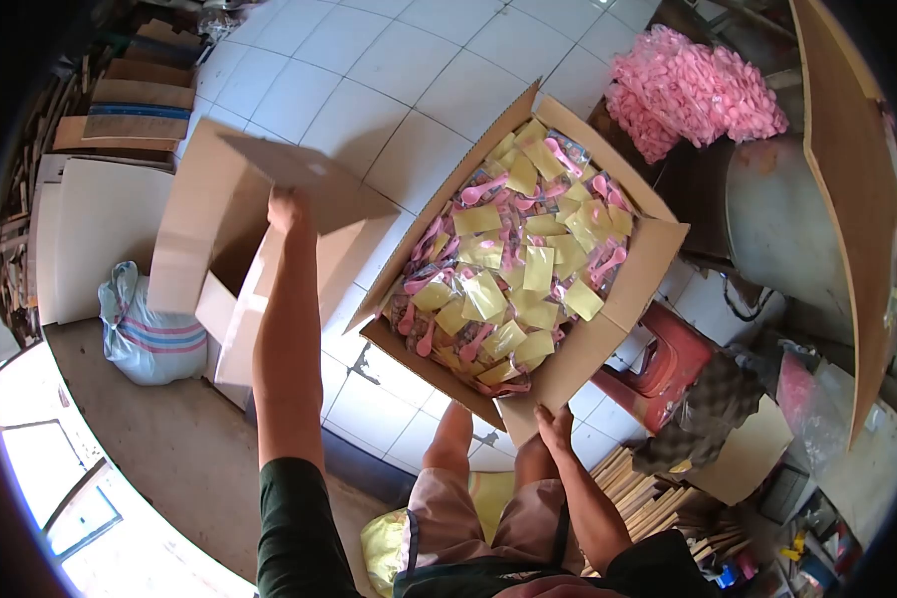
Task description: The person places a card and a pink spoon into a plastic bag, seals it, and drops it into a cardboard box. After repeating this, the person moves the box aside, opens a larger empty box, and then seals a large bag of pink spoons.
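A large open cardboard box (608, 334) is full of pink plastic spoons (483, 191) and small packets with yellow cards (538, 268) in clear wrap. My right hand (555, 429) grips the near flap of this box, fingers closed round its edge. Out to the left, my left hand (287, 211) is closed on the edge of a flap of a second cardboard box (184, 224), which stands open beside the full one. The inside of that second box is mostly hidden by its flaps and my arm.
A heap of pink spoons in clear plastic (693, 92) lies at the back right, by a metal drum (792, 224). A red stool (658, 364) stands right of the full box. At left are a tied white sack (149, 334) and stacked cardboard (135, 105).
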Action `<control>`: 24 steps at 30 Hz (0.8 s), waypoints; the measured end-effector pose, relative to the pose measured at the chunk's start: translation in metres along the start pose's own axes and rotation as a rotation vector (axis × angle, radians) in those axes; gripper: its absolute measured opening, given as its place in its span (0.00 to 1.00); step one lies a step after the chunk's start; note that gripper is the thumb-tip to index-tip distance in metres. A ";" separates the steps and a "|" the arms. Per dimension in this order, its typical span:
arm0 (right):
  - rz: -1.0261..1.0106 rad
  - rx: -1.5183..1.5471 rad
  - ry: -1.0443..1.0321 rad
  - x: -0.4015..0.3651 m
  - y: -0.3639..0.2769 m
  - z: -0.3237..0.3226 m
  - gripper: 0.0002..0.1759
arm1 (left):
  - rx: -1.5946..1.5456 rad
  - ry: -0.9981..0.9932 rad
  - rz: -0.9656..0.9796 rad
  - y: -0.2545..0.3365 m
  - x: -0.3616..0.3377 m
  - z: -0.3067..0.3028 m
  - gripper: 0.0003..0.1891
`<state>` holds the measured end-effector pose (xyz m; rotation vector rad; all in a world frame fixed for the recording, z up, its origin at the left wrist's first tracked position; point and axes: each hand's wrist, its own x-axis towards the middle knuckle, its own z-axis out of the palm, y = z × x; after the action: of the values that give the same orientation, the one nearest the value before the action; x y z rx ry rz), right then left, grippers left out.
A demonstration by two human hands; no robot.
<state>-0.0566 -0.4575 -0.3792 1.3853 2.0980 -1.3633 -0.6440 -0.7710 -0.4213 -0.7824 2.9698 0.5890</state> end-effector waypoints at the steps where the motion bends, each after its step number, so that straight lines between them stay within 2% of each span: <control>1: 0.031 -0.026 -0.019 0.000 0.002 0.001 0.20 | -0.018 -0.021 0.022 0.023 0.003 0.004 0.18; 3: 0.103 -0.051 -0.033 -0.011 -0.005 0.008 0.20 | -0.001 -0.140 0.077 0.068 0.006 0.028 0.23; 4: 0.150 -0.036 -0.011 -0.010 -0.010 0.010 0.19 | -0.058 -0.125 0.132 0.085 0.000 0.037 0.25; 5: 0.199 -0.022 0.008 -0.011 -0.017 0.010 0.18 | -0.329 -0.254 -0.030 0.105 -0.009 0.047 0.33; 7: 0.140 -0.055 0.019 -0.010 -0.021 0.013 0.20 | -0.770 -0.686 -0.096 0.134 -0.027 0.042 0.40; 8: 0.165 -0.023 0.012 -0.009 -0.009 0.017 0.22 | -0.848 -0.771 -0.096 0.146 -0.041 0.032 0.41; 9: 0.190 0.009 0.008 -0.008 -0.003 0.018 0.24 | -0.745 -0.775 -0.077 0.151 -0.055 0.023 0.40; 10: 0.200 0.102 -0.068 -0.008 -0.017 0.012 0.26 | -0.672 -0.783 0.067 0.136 -0.065 0.022 0.38; 11: 0.223 -0.029 -0.122 -0.003 -0.011 0.008 0.30 | -0.595 -0.787 0.208 0.117 -0.078 0.020 0.36; 13: 0.266 0.057 -0.077 0.018 -0.044 -0.007 0.35 | -0.574 -0.489 0.376 0.079 -0.153 -0.012 0.35; 14: 0.206 0.220 0.038 0.032 -0.069 -0.017 0.39 | -0.356 -0.241 0.517 0.075 -0.202 -0.055 0.37; 15: 0.087 0.311 0.159 0.056 -0.060 -0.024 0.41 | -0.306 -0.118 0.383 0.055 -0.247 -0.073 0.41; 16: 0.124 0.406 0.191 0.080 -0.094 -0.045 0.44 | -0.545 0.062 0.156 0.018 -0.291 -0.065 0.47; 17: 0.071 0.257 0.316 0.121 -0.074 -0.055 0.45 | -0.233 0.098 -0.025 0.007 -0.333 -0.087 0.53; 18: 0.053 0.046 0.418 0.148 -0.097 -0.074 0.45 | -0.129 -0.004 -0.157 -0.044 -0.378 -0.072 0.58; 19: 0.034 0.045 0.457 0.171 -0.122 -0.092 0.44 | -0.157 -0.136 -0.264 -0.074 -0.426 -0.060 0.61; 20: 0.001 0.076 0.374 0.203 -0.122 -0.109 0.42 | -0.173 -0.317 -0.404 -0.082 -0.456 -0.060 0.64; 21: -0.031 0.110 0.294 0.233 -0.115 -0.125 0.41 | -0.166 -0.387 -0.462 -0.114 -0.486 -0.039 0.64; 22: 0.000 0.064 0.288 0.253 -0.112 -0.131 0.37 | -0.255 -0.504 -0.751 -0.114 -0.497 -0.037 0.64; 23: 0.027 0.016 0.282 0.271 -0.109 -0.137 0.33 | -0.420 -0.510 -0.811 -0.089 -0.502 -0.044 0.54; 24: 0.026 0.012 0.278 0.282 -0.105 -0.142 0.33 | -0.382 -0.575 -0.746 -0.085 -0.502 -0.042 0.44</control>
<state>-0.2497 -0.1918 -0.4336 1.6853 2.2331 -1.2354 -0.1612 -0.6171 -0.3585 -1.3541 1.8781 1.0794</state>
